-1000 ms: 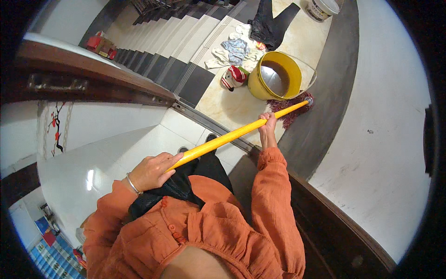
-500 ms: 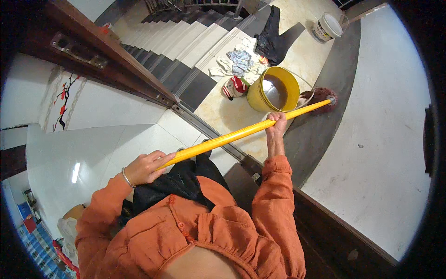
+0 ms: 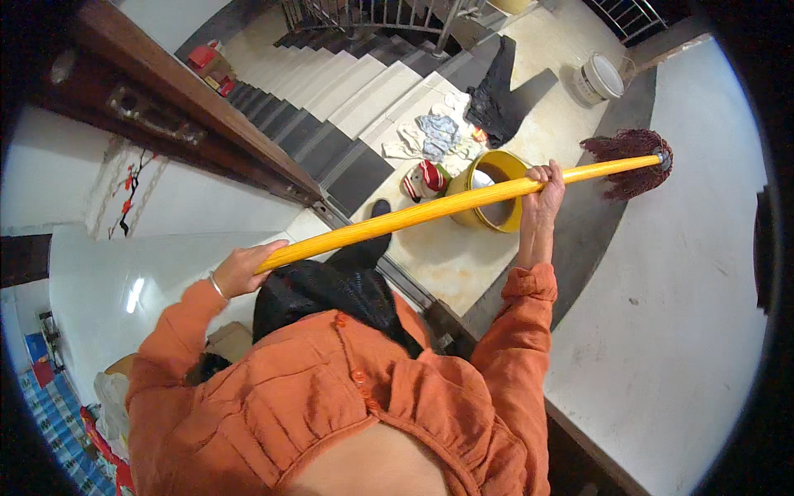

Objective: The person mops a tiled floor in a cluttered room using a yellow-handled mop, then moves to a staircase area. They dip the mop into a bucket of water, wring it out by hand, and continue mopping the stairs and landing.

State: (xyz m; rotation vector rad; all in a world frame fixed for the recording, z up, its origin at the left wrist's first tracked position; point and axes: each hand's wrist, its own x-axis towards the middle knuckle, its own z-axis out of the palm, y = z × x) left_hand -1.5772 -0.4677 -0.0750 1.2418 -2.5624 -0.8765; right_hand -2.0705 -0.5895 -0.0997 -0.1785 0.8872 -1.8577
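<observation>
Both my hands grip a mop [image 3: 413, 213] with a long yellow handle and a dark red string head. My left hand [image 3: 242, 269] is closed round the handle's near end, at the left. Farther up, my right hand [image 3: 544, 183] wraps the handle close to the mop head. The mop head hangs at the right, in front of the pale wall. Under the handle, on the landing, stands a yellow bucket [image 3: 471, 217] with dark water in it; the handle hides part of its rim.
Beyond the door threshold [image 3: 389, 266], stairs [image 3: 356, 95] go off at the far left. Crumpled pale cloths [image 3: 437, 136], dark trousers [image 3: 494, 103] and a red-and-white item [image 3: 424, 180] lie near the bucket. A white bucket [image 3: 597, 80] stands farther back by the wall [image 3: 662, 273].
The mop has moved right and up, its head now away from the yellow bucket's side. My right hand has moved right with it. One foot now shows by the threshold.
</observation>
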